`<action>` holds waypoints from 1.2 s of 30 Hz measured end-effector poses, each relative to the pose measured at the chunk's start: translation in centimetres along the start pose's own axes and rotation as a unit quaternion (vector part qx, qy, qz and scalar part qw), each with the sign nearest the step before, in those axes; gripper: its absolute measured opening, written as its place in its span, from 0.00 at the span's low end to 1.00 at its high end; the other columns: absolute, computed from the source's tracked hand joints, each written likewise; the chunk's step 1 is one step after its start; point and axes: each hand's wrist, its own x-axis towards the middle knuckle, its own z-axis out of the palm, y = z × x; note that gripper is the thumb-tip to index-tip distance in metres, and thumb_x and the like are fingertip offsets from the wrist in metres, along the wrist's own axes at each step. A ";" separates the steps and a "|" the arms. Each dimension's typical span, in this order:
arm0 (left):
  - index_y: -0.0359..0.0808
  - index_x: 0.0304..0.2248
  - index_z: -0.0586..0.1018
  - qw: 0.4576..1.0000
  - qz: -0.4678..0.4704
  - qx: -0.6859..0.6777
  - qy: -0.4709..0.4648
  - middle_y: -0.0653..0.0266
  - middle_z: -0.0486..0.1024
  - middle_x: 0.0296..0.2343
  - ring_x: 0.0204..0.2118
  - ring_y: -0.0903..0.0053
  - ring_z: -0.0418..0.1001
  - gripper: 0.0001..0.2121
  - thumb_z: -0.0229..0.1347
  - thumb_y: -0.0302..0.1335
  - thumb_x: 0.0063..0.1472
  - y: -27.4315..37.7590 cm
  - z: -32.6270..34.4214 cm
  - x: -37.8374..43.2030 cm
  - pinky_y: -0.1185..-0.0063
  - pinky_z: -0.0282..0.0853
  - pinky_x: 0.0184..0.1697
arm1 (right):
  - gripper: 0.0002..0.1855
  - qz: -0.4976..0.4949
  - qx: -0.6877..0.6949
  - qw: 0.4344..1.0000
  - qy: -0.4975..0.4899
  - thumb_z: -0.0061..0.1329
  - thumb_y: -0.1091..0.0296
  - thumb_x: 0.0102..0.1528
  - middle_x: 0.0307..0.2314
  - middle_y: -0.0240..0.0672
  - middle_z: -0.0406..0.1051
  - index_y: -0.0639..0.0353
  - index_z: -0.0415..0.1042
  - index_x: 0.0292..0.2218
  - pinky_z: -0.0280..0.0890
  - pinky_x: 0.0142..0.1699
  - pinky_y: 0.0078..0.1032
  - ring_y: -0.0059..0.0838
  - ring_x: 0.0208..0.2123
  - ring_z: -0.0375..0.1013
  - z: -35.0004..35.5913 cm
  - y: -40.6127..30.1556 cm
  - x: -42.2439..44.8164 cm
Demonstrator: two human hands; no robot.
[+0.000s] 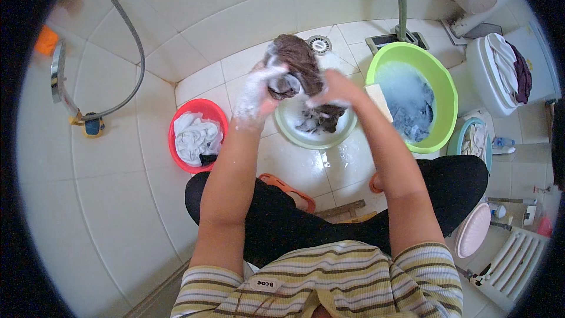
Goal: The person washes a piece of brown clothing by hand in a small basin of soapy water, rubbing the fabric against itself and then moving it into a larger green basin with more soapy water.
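Note:
A dark brown wet garment (295, 59) with soap foam on it is bunched between my two hands. My left hand (263, 90), covered in white suds, grips its folded lower part. My right hand (335, 89) holds the other side and is blurred. Beneath them is a pale green basin (318, 145) on the tiled floor. It holds sudsy water, and dark cloth hangs or lies in it; where the held part ends, I cannot tell. A pale rectangular block (378, 102) rests by the rim of a bright green basin (449, 119), right of my right forearm.
Dark blue clothes (412, 115) soak in the bright green basin. A red basin (171, 150) of white laundry stands left. Beyond are a floor drain (318, 45), a mop (401, 4), a toilet (485, 84) with clothes on its lid, and a blue basin (489, 152). A shower hose (134, 39) hangs left.

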 end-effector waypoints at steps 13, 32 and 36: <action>0.40 0.31 0.69 0.950 -0.165 -0.258 -0.067 0.66 0.71 0.24 0.28 0.72 0.70 0.12 0.47 0.41 0.60 -7.5 -6.3 1.8 0.73 0.69 0.36 | 0.19 -0.126 0.097 0.904 0.397 0.57 0.62 0.34 0.33 0.45 0.70 0.60 0.72 0.30 0.56 0.50 0.35 0.41 0.43 0.65 8.5 -8.3 -0.7; 0.37 0.31 0.73 0.976 0.025 -0.194 -0.099 0.63 0.72 0.29 0.31 0.75 0.70 0.09 0.43 0.32 0.60 -10.3 -7.7 1.5 0.75 0.68 0.37 | 0.14 -0.089 0.033 0.878 0.469 0.54 0.69 0.39 0.27 0.50 0.72 0.66 0.71 0.30 0.66 0.38 0.34 0.47 0.31 0.72 8.0 -7.0 0.2; 0.38 0.35 0.72 0.997 0.030 -0.067 0.002 0.63 0.72 0.32 0.35 0.72 0.70 0.10 0.52 0.31 0.53 -8.5 -2.0 0.7 0.74 0.66 0.41 | 0.17 0.107 0.085 0.909 0.393 0.54 0.58 0.42 0.25 0.50 0.71 0.61 0.71 0.29 0.66 0.38 0.37 0.48 0.30 0.71 4.4 -0.4 2.2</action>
